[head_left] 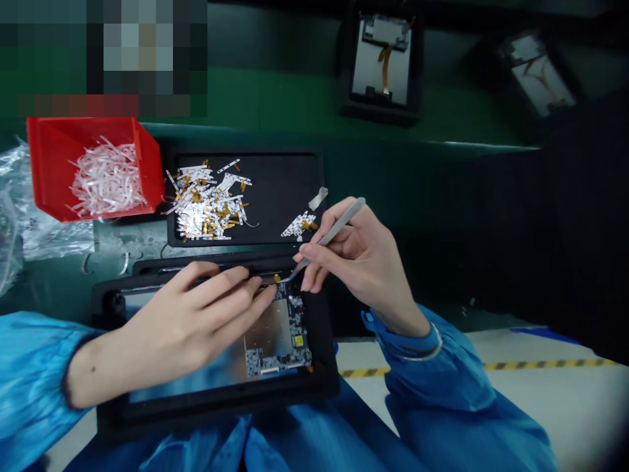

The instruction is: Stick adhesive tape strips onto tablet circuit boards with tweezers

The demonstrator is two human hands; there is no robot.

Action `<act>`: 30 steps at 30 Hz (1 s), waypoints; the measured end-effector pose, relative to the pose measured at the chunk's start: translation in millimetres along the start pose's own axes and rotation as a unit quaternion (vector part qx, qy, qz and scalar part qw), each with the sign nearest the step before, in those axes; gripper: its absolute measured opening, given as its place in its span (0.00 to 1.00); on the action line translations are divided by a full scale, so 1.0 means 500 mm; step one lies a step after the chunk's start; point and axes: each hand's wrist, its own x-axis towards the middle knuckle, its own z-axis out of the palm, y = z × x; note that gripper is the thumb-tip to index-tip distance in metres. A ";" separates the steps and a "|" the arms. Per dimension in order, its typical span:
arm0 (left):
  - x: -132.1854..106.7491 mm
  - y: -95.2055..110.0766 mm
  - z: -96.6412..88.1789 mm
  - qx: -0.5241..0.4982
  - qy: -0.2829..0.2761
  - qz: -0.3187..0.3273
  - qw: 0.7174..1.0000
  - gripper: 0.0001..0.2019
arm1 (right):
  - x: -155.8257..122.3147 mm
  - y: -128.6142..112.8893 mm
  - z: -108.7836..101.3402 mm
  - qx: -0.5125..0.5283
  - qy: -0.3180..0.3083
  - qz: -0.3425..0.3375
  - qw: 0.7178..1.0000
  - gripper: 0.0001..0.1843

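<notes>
My right hand (361, 262) grips a pair of metal tweezers (339, 226) between thumb and fingers. The tweezer tips point down-left at a small orange flex piece (277, 278) on the upper edge of a circuit board (297, 314). That board sits at the right end of an open tablet-like device (196, 383), which lies in a black foam tray (314, 387). Across the device reaches my left hand (201, 321), its fingers stretched out and their tips resting close to the flex piece. Whether anything lies beneath those fingertips is hidden.
Behind the device, a black tray (280, 177) holds a heap of white-and-orange flex strips (206, 203) and a smaller pile (299, 225). A red bin (49, 177) of white peeled strips (108, 177) stands left, beside clear plastic bags (54, 229). Further foam-held devices (383, 65) sit behind.
</notes>
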 end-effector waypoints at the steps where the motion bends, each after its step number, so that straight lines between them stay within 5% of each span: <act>1: -0.001 0.000 0.000 0.002 -0.002 0.000 1.000 0.21 | 0.000 0.000 0.000 0.002 -0.001 0.002 1.000 0.17; 30: 0.000 0.002 -0.006 0.015 -0.013 0.004 1.000 0.20 | 0.000 -0.001 -0.002 -0.025 0.006 0.002 1.000 0.17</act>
